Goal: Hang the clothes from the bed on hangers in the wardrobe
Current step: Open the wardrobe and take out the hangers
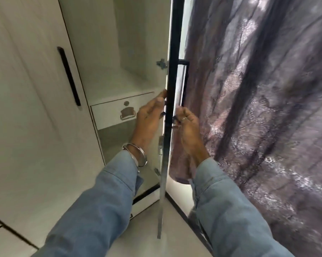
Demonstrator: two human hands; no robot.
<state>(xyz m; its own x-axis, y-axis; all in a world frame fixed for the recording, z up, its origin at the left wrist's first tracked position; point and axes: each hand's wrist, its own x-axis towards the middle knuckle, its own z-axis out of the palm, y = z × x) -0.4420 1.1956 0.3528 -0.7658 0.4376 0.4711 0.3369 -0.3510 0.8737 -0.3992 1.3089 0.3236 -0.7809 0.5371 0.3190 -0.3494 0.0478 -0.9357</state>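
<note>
Two denim sleeves (104, 206) fill the lower frame, nearest the lens. Above them the left hand (149, 117) lies against the inner face of the open wardrobe door (168, 112), fingers fairly straight, holding nothing. The right hand (188, 125) sits on the door's outer side, fingers curled near the black handle (183, 84); whether they grip it I cannot tell. No clothes, bed or hangers show, so by my reading nothing is hung yet. Mid-frame inside sits a drawer (119, 114); at left a closed door (36, 108); at right a dark curtain (258, 108); below, pale floor (141, 234).
</note>
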